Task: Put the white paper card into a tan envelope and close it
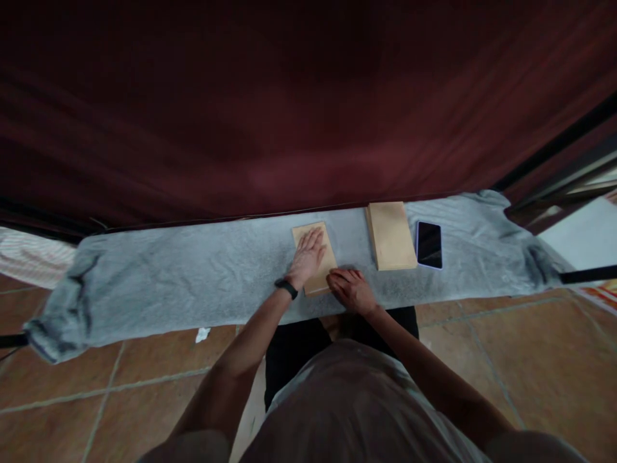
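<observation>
Grey cloth (pixel 159 276) is stretching across mid-frame. At centre, the left hand (pixel 307 257) is lying flat on brown paper (pixel 321 280); the right hand (pixel 355 292), fingers curled, is touching its lower-right edge.

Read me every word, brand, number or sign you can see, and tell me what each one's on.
There is no readable text in this view.
Tan paper piece under the left hand: no print visible.
Tan stack: no print visible on top.
Phone-like device: dark screen, no characters showing.
Dark wristband: nothing legible.
Red-and-yellow item at the right edge: too blurred to tell whether it has lettering.
</observation>
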### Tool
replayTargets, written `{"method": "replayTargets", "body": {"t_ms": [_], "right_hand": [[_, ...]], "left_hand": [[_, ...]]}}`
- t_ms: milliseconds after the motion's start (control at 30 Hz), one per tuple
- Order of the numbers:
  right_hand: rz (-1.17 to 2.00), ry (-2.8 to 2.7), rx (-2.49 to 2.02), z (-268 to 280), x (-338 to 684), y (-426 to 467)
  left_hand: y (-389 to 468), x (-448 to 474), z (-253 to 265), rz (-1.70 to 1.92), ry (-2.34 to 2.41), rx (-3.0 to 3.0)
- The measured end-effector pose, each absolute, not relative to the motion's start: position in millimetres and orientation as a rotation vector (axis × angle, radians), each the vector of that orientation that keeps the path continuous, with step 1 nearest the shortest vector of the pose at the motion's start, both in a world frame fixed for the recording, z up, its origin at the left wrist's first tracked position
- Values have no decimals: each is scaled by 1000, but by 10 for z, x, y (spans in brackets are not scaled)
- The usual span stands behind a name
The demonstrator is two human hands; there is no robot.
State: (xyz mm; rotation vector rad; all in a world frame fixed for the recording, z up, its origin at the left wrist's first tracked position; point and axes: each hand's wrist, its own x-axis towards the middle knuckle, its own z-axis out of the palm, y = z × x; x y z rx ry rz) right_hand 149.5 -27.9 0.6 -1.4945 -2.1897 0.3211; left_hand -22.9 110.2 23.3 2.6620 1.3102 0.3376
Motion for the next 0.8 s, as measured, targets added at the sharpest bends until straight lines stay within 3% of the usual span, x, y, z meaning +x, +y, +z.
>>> {"method": "replayTargets", "body": {"t_ms": [233, 800], "right_hand": [[309, -2192, -1494, -14, 1491, -278], [365, -2193, -1483, -81, 1528, -268]], "left_hand": [[1611, -53, 31, 146, 1268, 2704], [962, -281, -144, 222, 1014, 2780]]}}
